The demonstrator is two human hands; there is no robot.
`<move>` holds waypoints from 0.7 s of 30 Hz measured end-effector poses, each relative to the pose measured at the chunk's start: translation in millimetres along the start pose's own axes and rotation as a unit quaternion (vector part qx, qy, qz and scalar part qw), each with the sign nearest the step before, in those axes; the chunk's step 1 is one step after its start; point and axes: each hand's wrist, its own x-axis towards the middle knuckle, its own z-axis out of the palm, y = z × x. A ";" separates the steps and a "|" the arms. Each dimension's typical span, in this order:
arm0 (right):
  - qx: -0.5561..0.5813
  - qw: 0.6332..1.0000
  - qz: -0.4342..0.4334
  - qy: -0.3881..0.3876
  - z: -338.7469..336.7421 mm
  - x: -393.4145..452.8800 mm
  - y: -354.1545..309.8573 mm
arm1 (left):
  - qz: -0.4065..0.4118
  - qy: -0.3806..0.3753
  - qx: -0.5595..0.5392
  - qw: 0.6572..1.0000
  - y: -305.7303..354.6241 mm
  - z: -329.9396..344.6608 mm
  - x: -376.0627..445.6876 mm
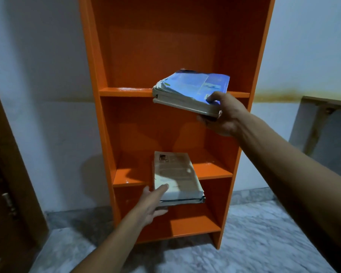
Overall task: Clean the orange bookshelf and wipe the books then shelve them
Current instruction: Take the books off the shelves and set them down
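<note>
An orange bookshelf (138, 56) is standing against a pale wall, with its shelves running from top to bottom of the view. The right hand (223, 115) is gripping the near right corner of a stack of blue-covered books (191, 89), its thumb lying on the top cover and its fingers (205, 118) curling underneath. The stack is tilting slightly and its far end is sitting over the front edge of the upper shelf (124, 92), on the right half.

Lower down, the left hand (153, 203) is holding a pale, stained book (175, 174) that is lying flat on the middle shelf (130, 174) and sticking out past its front edge. The thumb is resting on the cover and the remaining fingers are reaching beneath; there seems to be a second, thinner book under the pale one, though the blur is making that hard to confirm.

A marbled grey floor (254, 243) is showing below, a dark wooden door (6, 194) is standing at the left, and a board (323, 125) is leaning on the wall at the right.
</note>
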 end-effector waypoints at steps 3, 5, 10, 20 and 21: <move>0.023 1.000 -0.006 -0.001 8.4 -2.3 11.7 | -0.053 -0.052 -0.043 0.996 -1.7 -19.3 -7.8; 0.012 0.999 -0.035 0.030 12.7 -2.9 25.7 | -0.059 -0.053 -0.031 0.996 -5.8 -19.6 -6.6; 0.026 0.994 -0.086 0.067 -0.9 -12.6 61.9 | -0.029 -0.021 0.027 0.999 -30.2 -2.6 -1.2; 0.036 0.991 -0.109 0.066 -84.0 -67.6 156.1 | -0.013 -0.052 0.090 0.995 -110.4 -36.1 -40.1; 0.039 0.993 -0.095 0.062 -91.6 -75.6 166.4 | -0.021 -0.053 0.101 0.993 -121.4 -44.1 -45.3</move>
